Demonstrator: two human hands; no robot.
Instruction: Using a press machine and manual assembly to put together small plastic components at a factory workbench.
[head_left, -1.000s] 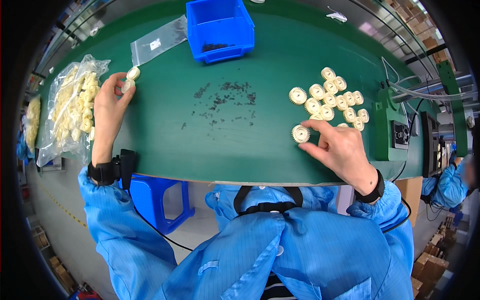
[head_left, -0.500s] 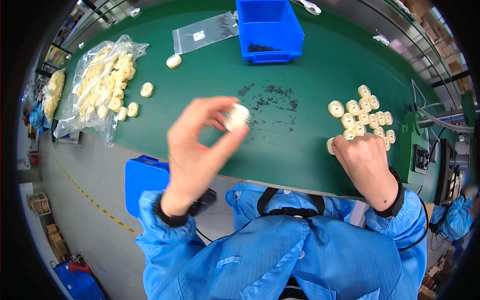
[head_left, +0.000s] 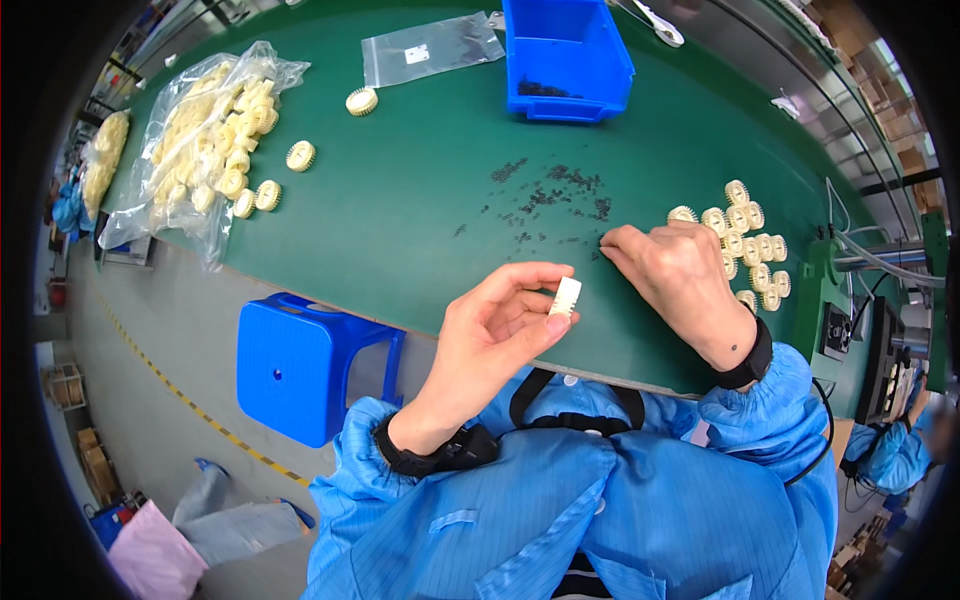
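Between the thumb and fingers of my left hand (head_left: 488,325) is a cream toothed gear (head_left: 566,296), held edge-on above the near part of the table. My right hand (head_left: 682,275) is closed in a pinch, its fingertips low over the table at the right edge of the scattered small black parts (head_left: 560,190). Whatever is in that pinch is too small to make out. A group of cream gears (head_left: 738,219) lies just right of my right hand, which partly hides some of them.
On the green table (head_left: 420,200), a clear bag (head_left: 215,140) of cream gears lies at the left, with several loose gears (head_left: 300,155) beside it. Farther back are a blue bin (head_left: 568,108) holding black parts and a flat zip bag (head_left: 430,52). A blue stool (head_left: 285,370) stands below.
My left hand has moved right and nearer with the gear, now turned edge-on. The right hand has left the gear group and moved left to the black parts. A person's legs appear lower left.
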